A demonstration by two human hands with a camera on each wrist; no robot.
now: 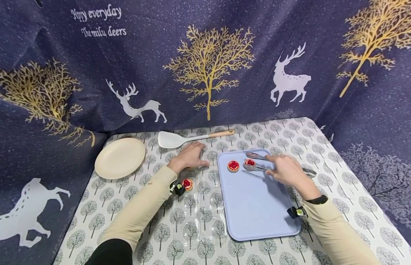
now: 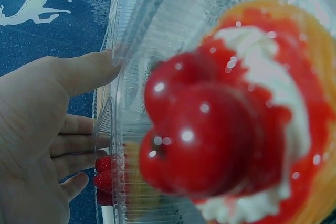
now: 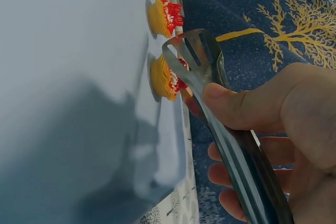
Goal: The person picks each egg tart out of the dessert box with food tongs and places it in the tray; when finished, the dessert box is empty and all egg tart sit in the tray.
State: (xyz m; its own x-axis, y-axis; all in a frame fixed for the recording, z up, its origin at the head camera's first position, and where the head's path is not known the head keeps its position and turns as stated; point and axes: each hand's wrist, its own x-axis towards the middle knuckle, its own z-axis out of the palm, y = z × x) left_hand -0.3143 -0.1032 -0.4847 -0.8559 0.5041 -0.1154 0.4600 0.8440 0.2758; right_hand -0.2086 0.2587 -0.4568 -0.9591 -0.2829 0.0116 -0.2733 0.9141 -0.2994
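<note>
My left hand [image 1: 189, 157] is at the far side of a clear plastic container [image 1: 199, 224], its thumb touching the rim and its fingers outstretched by the outer wall. A tart with glossy red berries and cream [image 2: 220, 129] sits inside; another with red berries [image 2: 104, 177] shows near the far wall. My right hand [image 1: 288, 172] holds metal tongs [image 3: 236, 150] over a light blue tray [image 1: 258, 209]. Their spread tips are either side of a small red-topped tart [image 1: 250, 162] on the tray. A second such tart [image 1: 233, 166] lies to its left.
A cream plate [image 1: 120, 158] stands at the back left. A white spatula with a wooden handle [image 1: 179, 140] lies along the back, beyond the container. Tree-patterned cloth [image 1: 102, 206] covers the table, and a dark blue printed curtain [image 1: 152, 55] hangs behind it.
</note>
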